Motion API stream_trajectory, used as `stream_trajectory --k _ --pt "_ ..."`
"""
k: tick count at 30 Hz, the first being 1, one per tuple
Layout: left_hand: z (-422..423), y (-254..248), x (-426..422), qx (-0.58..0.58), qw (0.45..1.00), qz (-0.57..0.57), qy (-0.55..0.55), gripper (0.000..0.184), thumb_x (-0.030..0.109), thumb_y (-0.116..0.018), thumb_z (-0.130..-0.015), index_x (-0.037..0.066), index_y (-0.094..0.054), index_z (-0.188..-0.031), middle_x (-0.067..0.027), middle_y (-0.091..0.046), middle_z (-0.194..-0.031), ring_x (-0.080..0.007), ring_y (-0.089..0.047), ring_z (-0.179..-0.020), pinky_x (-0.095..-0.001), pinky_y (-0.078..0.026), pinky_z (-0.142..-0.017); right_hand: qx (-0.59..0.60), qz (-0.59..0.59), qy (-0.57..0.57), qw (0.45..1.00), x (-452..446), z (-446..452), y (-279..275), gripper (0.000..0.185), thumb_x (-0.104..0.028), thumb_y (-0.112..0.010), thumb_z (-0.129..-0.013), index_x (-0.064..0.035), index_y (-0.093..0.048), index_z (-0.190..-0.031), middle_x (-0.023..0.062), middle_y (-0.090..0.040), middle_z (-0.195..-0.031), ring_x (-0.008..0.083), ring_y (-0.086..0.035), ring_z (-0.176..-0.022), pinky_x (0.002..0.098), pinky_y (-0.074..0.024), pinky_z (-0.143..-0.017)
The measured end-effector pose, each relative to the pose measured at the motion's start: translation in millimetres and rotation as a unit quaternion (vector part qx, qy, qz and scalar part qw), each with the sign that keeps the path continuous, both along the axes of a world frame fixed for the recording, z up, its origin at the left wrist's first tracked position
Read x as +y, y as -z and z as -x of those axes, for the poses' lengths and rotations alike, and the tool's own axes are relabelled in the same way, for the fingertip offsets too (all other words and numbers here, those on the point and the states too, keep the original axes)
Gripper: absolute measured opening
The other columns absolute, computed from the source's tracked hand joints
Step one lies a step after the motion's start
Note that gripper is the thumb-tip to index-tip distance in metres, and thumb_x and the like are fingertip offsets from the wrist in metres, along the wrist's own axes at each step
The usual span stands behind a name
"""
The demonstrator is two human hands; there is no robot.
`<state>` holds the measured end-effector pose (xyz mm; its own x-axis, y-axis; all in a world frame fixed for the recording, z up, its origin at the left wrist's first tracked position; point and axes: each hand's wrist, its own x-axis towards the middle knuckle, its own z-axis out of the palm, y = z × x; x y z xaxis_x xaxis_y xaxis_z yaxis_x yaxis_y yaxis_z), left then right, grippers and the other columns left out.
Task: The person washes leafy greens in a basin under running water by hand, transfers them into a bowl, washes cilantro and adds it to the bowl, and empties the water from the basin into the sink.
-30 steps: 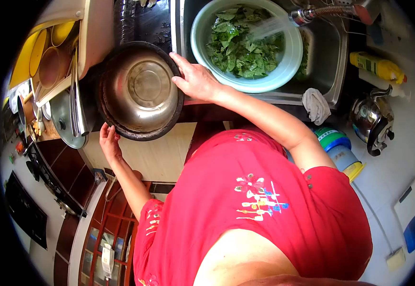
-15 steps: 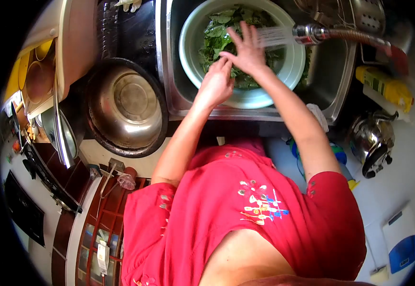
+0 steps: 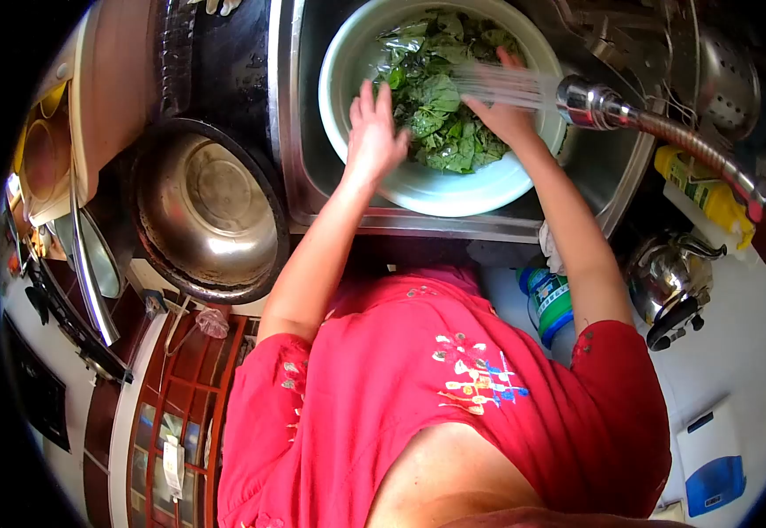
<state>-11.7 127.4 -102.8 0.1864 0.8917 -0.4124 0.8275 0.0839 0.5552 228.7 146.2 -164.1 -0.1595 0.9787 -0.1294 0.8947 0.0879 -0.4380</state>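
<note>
A pale green basin (image 3: 453, 195) sits in the sink, holding green leaves (image 3: 440, 106) in water. Water sprays onto them from a metal faucet head (image 3: 587, 102) on the right. My left hand (image 3: 376, 132) is over the basin's left side with its fingers spread, holding nothing. At the right side of the leaves is my right hand (image 3: 504, 106), fingers apart, partly veiled by the spray. An empty metal bowl (image 3: 224, 189) with a dark rim stands on the counter left of the sink.
The steel sink edge (image 3: 453, 227) runs along the front. Right of it are a yellow bottle (image 3: 704, 195) and a metal kettle (image 3: 671, 282). A rack with pans (image 3: 48, 163) stands at the left. A cloth (image 3: 550, 248) hangs at the sink's front edge.
Both hands have left the metal bowl and moved into the basin. Since the middle frame they have parted to opposite sides of the leaves. The view has shifted, and the faucet head appears lower.
</note>
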Motion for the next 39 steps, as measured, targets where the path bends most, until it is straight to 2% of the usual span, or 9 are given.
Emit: stream_trajectory --k 4,7,12,15,20,25,29,34,39 --pt "-7.3 53.7 20.0 -0.096 0.964 0.082 -0.233 0.072 0.013 -0.068 -0.071 -0.001 -0.029 -0.130 -0.0240 -0.035 -0.130 -0.0366 -0.041 -0.115 -0.0378 -0.035 -0.097 -0.103 -0.097 -0.018 0.990 4.7 17.9 5.8 0.097 -0.060 -0.066 -0.062 -0.0142 -0.025 -0.137 0.0217 -0.010 -0.142 0.0411 -0.010 -0.130 0.0527 -0.0135 -0.103" --pt "-15.6 70.6 19.1 -0.394 0.769 0.235 -0.446 0.050 0.016 -0.060 -0.080 -0.001 -0.041 -0.122 -0.0197 -0.050 -0.118 -0.0311 -0.050 -0.105 -0.0369 -0.038 -0.093 0.220 0.154 0.183 0.946 0.1 48.6 13.3 0.098 -0.059 -0.066 -0.063 -0.0126 -0.023 -0.138 0.0226 -0.011 -0.142 0.0425 -0.011 -0.130 0.0503 -0.0150 -0.104" --pt "-18.4 69.6 18.9 -0.518 0.541 0.377 -0.545 0.044 0.038 -0.047 -0.089 0.003 -0.049 -0.116 -0.0124 -0.055 -0.114 -0.0256 -0.053 -0.101 -0.0398 -0.040 -0.090 0.118 0.311 0.243 0.911 -0.1 60.4 21.9 0.065 -0.031 -0.061 -0.074 -0.0083 -0.036 -0.130 0.0163 -0.039 -0.131 0.0289 -0.040 -0.118 0.0382 -0.0351 -0.095" --pt "-14.8 39.1 32.4 -0.502 0.571 0.371 -0.533 0.043 0.037 -0.048 -0.088 0.004 -0.051 -0.115 -0.0118 -0.055 -0.115 -0.0251 -0.053 -0.102 -0.0404 -0.040 -0.090 0.432 0.354 0.335 0.759 -18.8 26.3 71.9 0.057 -0.023 -0.057 -0.079 -0.0091 -0.037 -0.130 0.0127 -0.044 -0.127 0.0257 -0.044 -0.114 0.0378 -0.0371 -0.093" --pt "-5.5 2.4 46.9 -0.503 0.606 0.355 -0.504 0.039 0.035 -0.049 -0.088 0.005 -0.052 -0.112 -0.0100 -0.059 -0.107 -0.0223 -0.056 -0.097 -0.0391 -0.047 -0.081 0.457 0.407 0.423 0.668 -20.0 -44.6 57.7 0.058 -0.010 -0.058 -0.081 -0.0102 -0.032 -0.132 0.0096 -0.045 -0.126 0.0215 -0.042 -0.115 0.0307 -0.0351 -0.093" --pt "0.2 12.4 42.4 -0.533 0.601 0.341 -0.488 0.041 0.033 -0.048 -0.089 0.006 -0.043 -0.120 -0.0133 -0.052 -0.116 -0.0280 -0.052 -0.102 -0.0456 -0.043 -0.083 0.395 0.249 0.243 0.851 -28.4 -73.7 31.7 0.041 -0.024 -0.056 -0.083 -0.0064 -0.050 -0.120 0.0075 -0.048 -0.121 0.0187 -0.046 -0.109 0.0322 -0.0371 -0.093" --pt "-3.7 6.2 44.7 -0.329 0.808 0.206 -0.442 0.046 0.022 -0.054 -0.084 -0.004 -0.040 -0.119 -0.0171 -0.052 -0.114 -0.0289 -0.053 -0.101 -0.0368 -0.042 -0.088 0.149 0.075 0.060 0.984 -7.2 -30.3 -18.0 0.050 -0.030 -0.056 -0.083 -0.0090 -0.044 -0.126 0.0150 -0.032 -0.136 0.0277 -0.031 -0.125 0.0400 -0.0271 -0.101" --pt "-38.8 40.6 31.1 0.090 0.991 0.089 -0.047 0.097 0.029 -0.073 -0.065 0.018 -0.011 -0.140 -0.0236 -0.008 -0.142 -0.0425 -0.020 -0.127 -0.0534 -0.029 -0.097 -0.105 0.154 0.056 0.981 -15.6 61.3 -13.8 0.098 -0.059 -0.064 -0.065 -0.0129 -0.018 -0.139 0.0204 -0.004 -0.143 0.0365 -0.008 -0.132 0.0546 -0.0134 -0.104" --pt "-39.8 85.4 25.0 0.161 0.985 0.035 0.051 0.070 0.022 -0.069 -0.066 0.006 -0.037 -0.127 -0.0221 -0.035 -0.128 -0.0424 -0.033 -0.117 -0.0535 -0.032 -0.093 -0.059 0.295 0.059 0.952 -1.8 63.6 41.5 0.099 -0.057 -0.068 -0.062 -0.0088 -0.023 -0.136 0.0223 -0.016 -0.140 0.0377 -0.017 -0.130 0.0484 -0.0204 -0.104"
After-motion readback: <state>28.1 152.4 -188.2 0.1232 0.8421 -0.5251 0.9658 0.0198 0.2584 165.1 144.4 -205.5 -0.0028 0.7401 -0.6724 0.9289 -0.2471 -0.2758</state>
